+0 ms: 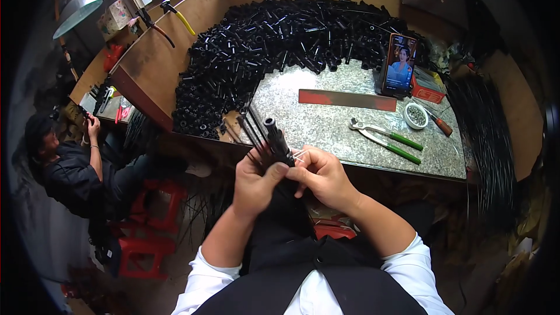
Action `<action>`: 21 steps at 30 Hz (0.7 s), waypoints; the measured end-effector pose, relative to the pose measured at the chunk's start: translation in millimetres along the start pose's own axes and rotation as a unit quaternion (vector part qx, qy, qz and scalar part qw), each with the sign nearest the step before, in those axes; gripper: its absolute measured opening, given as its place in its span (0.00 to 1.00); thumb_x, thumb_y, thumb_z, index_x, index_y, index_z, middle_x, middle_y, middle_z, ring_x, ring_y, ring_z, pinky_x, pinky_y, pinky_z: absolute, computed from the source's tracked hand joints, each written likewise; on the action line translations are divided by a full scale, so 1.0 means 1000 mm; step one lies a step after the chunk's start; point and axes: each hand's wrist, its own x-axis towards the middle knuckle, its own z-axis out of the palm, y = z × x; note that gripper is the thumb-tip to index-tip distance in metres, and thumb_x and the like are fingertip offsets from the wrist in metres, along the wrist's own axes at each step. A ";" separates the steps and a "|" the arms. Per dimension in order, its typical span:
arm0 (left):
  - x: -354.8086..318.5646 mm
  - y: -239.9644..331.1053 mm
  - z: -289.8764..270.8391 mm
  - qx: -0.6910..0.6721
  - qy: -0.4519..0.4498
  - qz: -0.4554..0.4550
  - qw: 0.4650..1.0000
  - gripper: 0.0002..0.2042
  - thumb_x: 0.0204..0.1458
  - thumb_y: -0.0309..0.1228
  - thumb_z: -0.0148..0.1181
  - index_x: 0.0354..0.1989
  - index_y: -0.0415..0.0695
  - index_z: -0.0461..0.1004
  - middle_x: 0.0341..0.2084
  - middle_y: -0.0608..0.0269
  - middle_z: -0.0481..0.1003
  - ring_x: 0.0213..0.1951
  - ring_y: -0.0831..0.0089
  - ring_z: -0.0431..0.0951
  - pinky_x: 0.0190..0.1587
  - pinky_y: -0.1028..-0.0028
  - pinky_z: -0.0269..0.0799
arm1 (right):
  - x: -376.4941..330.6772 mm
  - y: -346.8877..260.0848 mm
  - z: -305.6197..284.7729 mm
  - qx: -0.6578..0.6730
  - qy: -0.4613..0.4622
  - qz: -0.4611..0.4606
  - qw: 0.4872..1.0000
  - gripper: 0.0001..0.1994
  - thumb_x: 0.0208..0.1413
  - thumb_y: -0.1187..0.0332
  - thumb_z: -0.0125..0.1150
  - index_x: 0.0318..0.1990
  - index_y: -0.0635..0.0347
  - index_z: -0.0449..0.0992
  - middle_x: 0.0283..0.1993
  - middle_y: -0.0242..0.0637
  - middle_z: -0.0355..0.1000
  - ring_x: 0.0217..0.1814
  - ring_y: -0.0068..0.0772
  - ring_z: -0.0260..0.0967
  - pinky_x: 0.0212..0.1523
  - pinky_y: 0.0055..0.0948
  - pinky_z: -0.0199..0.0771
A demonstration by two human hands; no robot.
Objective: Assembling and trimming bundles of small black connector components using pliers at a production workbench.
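Note:
My left hand (256,182) is closed round a bundle of thin black rods (252,129) and a black tube (274,135) with a round open end tilted up. The rods fan out past my fingers beside the tube. Against the tube's right side, my right hand (324,178) is pinched, its fingertips close to my left thumb. Thin pale wire-like pieces (299,154) stick out at those fingertips; what else the fingers hold is hidden. Both hands are just in front of the table's near edge.
Black tubular parts (291,29) are heaped at the back of the speckled tabletop (326,134). On it lie a flat metal bar (347,100), green-handled pincers (388,140), a white bowl of small metal parts (415,115) and a propped phone (400,64). Black rods (484,140) hang right; a co-worker (76,163) sits left.

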 end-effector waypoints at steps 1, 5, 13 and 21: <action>-0.004 -0.005 0.011 0.021 0.017 0.079 0.997 0.28 0.52 0.27 0.63 0.59 0.35 0.57 0.43 0.57 0.73 0.44 0.72 0.75 0.49 0.73 0.70 | 0.000 -0.006 0.004 -0.055 0.023 0.013 0.998 0.09 0.53 0.76 0.62 0.25 0.61 0.67 0.30 0.30 0.66 0.29 0.19 0.67 0.26 0.23 0.74; -0.009 -0.016 0.030 0.137 0.109 0.223 0.959 0.24 0.51 0.21 0.59 0.56 0.32 0.57 0.35 0.63 0.70 0.37 0.77 0.71 0.46 0.75 0.68 | 0.005 0.005 0.014 -0.221 0.044 -0.143 0.964 0.09 0.48 0.77 0.62 0.25 0.67 0.66 0.27 0.37 0.66 0.29 0.29 0.66 0.33 0.27 0.66; -0.010 0.001 0.000 0.223 0.037 0.062 0.972 0.12 0.54 0.19 0.51 0.46 0.38 0.60 0.33 0.66 0.65 0.35 0.83 0.66 0.39 0.81 0.64 | 0.000 0.009 0.022 -0.214 0.026 -0.146 0.966 0.04 0.53 0.78 0.56 0.29 0.68 0.69 0.28 0.37 0.67 0.28 0.28 0.67 0.30 0.24 0.68; -0.011 -0.006 -0.009 0.267 0.005 0.086 0.960 0.11 0.54 0.19 0.55 0.43 0.40 0.62 0.33 0.65 0.66 0.35 0.80 0.66 0.40 0.78 0.65 | 0.007 0.020 0.003 -0.183 0.006 -0.070 0.981 0.08 0.53 0.72 0.61 0.28 0.67 0.72 0.24 0.37 0.70 0.26 0.26 0.69 0.28 0.26 0.68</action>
